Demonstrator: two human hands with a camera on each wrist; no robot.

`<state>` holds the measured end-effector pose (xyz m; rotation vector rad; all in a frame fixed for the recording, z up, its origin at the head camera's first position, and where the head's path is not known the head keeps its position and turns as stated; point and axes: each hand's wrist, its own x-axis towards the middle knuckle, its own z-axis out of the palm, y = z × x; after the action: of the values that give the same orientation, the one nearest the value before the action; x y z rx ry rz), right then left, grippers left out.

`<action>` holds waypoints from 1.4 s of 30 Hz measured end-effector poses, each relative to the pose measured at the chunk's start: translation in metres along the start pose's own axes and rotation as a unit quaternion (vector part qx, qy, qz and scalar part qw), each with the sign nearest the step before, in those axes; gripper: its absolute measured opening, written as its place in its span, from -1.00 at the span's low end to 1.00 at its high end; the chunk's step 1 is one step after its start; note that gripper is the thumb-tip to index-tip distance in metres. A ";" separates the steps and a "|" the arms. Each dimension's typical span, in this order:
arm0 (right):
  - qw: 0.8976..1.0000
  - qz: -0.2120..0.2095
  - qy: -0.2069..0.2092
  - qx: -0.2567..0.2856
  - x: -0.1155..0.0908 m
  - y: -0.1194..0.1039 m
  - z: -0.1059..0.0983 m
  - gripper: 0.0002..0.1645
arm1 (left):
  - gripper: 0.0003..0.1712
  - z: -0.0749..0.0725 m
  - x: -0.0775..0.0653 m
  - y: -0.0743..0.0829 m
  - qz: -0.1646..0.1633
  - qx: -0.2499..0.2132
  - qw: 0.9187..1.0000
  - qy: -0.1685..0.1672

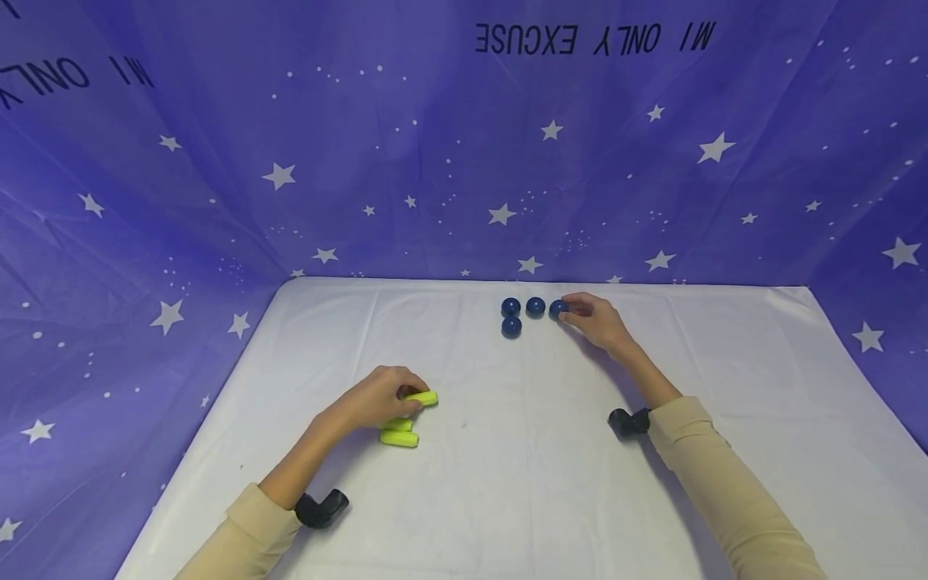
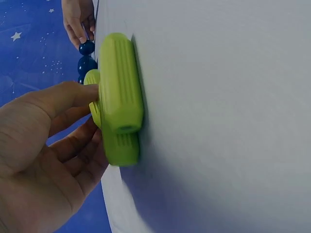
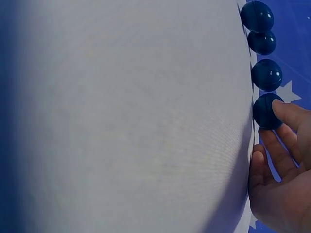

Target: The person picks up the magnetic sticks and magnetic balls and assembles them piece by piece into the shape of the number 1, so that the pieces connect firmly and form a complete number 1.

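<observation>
While R hand [image 1: 596,324] holds ball [image 1: 557,310] — purple starry cloth [image 1: 464,129] backs white tbl [image 1: 500,483].

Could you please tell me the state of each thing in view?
Left hand: gripping farthest yellow-green piece
Right hand: gripping rightmost blue ball
Other two yellow-green pieces: lying on their sides
Other three blue balls: resting unheld
Sleeves: cuffs folded back
White cloth: spread, lightly creased
Purple backdrop: hanging, creased

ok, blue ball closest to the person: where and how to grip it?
I'd pinch the closest blue ball across its left and right sides at its widest, coming from the near side. It's round, so an off-centre grip may roll it; another blue ball sits right behind, while the near side looks open.
</observation>
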<state>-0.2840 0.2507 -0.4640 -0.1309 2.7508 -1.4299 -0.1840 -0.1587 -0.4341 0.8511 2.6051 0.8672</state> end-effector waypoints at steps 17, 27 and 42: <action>1.000 0.013 -0.013 0.001 0.000 -0.001 -0.002 -0.48 | -0.76 0.018 0.032 0.020 -0.025 -0.101 0.993 0.062; 1.000 0.018 -0.014 0.006 -0.001 -0.001 -0.002 -0.48 | -0.77 0.033 0.049 0.027 -0.078 -0.139 0.984 0.083; 1.000 0.015 -0.014 0.018 -0.001 -0.001 -0.002 -0.48 | -0.75 0.045 0.070 0.044 -0.095 -0.166 0.978 0.086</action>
<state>-0.2834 0.2522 -0.4622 -0.1076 2.6910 -1.4582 -0.2006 -0.0669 -0.4471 0.4462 2.5215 1.3190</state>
